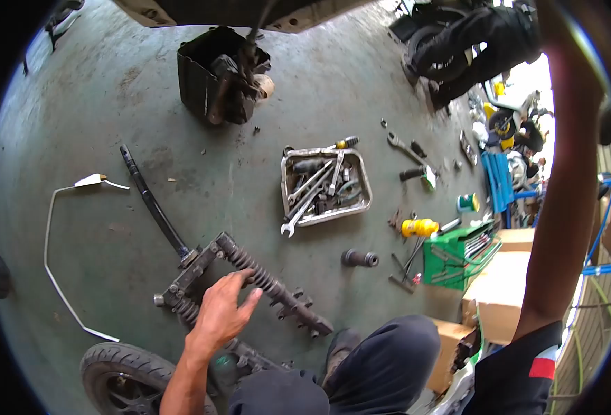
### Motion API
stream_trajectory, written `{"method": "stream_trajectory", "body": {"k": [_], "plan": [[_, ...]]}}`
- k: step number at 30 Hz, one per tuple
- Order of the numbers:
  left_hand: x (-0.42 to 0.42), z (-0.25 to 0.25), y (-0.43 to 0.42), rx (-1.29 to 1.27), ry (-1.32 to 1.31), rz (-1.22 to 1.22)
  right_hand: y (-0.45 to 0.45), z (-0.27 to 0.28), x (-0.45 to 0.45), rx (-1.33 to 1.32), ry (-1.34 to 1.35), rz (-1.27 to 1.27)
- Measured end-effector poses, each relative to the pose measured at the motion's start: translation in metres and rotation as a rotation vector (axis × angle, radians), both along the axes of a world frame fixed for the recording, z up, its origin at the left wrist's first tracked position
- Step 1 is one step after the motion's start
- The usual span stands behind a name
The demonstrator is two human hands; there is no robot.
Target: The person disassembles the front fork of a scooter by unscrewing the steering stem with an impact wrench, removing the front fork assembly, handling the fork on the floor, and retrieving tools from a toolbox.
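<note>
A motorcycle front fork assembly [288, 302] lies on the floor before me, with ribbed boots on its legs and a long black steering stem [152, 200] pointing away. My left hand [224, 310] is over it, fingers stretched toward the nearer boot and thumb apart. Whether the fingertips touch the boot I cannot tell. Nothing shows in that hand. My right arm [561, 180] reaches up along the right side, and its hand is outside the picture. Beyond the fork stands a metal tray [369, 197] full of wrenches and other hand tools.
A wheel with tyre [122, 360] lies at lower left, near a bent white rod [48, 242]. A dark bin [198, 83] stands farther off. To the right are a green toolbox [444, 263], a yellow bottle [419, 227], an adjustable wrench [409, 149] and cardboard boxes [502, 283]. Another person's legs [478, 52] show at upper right.
</note>
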State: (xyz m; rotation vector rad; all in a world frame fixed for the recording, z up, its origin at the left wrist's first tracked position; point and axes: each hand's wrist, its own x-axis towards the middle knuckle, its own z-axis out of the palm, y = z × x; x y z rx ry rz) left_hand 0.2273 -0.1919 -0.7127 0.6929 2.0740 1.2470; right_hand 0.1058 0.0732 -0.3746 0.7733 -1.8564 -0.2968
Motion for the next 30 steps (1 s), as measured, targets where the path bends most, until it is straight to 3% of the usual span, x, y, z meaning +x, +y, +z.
{"method": "stream_trajectory", "body": {"k": [2,4,9,11,13,15,16,19,22,25,26,27,30], "plan": [[0.014,0.007,-0.001,-0.014,0.007,-0.012,-0.004,-0.028,0.019,-0.092,0.007,-0.105],[0.031,0.01,-0.006,-0.039,0.014,-0.032,0.006,-0.058,0.055,-0.059,-0.209,-0.163],[0.079,0.0,-0.024,-0.166,0.093,-0.083,0.053,-0.179,0.147,-0.038,-0.996,-0.341],[0.102,-0.018,-0.032,-0.22,-0.03,-0.083,0.067,-0.225,0.199,-0.096,-1.393,-0.437],[0.133,-0.044,-0.044,-0.3,0.098,-0.184,0.064,-0.268,0.252,-0.136,-1.714,-0.6],[0.158,-0.048,-0.048,-0.453,0.028,-0.332,0.058,-0.316,0.305,-0.189,-1.823,-0.568],[0.17,-0.054,-0.052,-0.412,0.034,-0.382,0.052,-0.34,0.332,-0.228,-1.858,-0.568],[0.185,-0.05,-0.055,-0.509,0.037,-0.318,0.029,-0.397,0.391,-0.29,-2.094,-0.588],[0.195,-0.051,-0.056,-0.331,0.143,-0.159,0.005,-0.422,0.422,-0.488,-2.117,-0.613],[0.2,-0.036,-0.054,-0.514,-0.203,-0.284,-0.009,-0.434,0.441,-0.713,-1.998,-0.657],[0.209,-0.046,-0.06,-0.627,-0.287,-0.237,-0.007,-0.443,0.446,-0.791,-1.987,-0.657],[0.239,-0.066,-0.072,-0.43,-0.304,0.06,-0.004,-0.452,0.452,-0.871,-1.978,-0.662],[0.264,-0.079,-0.102,-0.229,-0.705,0.36,-0.002,-0.456,0.455,-0.878,-1.987,-0.649]]}}
